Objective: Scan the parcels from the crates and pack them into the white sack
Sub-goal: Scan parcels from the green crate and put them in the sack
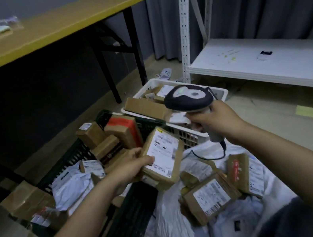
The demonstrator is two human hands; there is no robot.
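We count two crates: black crate [71, 160], white crate [188, 136]. Left grip [133, 168] clamps one brown parcel [164, 154], white label up, centre frame; right grip [215, 122] clamps one scanner [187, 98]. Sack [169, 220] lower right.

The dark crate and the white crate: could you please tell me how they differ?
The dark crate is nearer, at left; the white crate sits farther back, by the shelf. The dark crate holds white mailer bags among its boxes; the white crate shows mostly brown boxes. Both have slotted walls and hold parcels.
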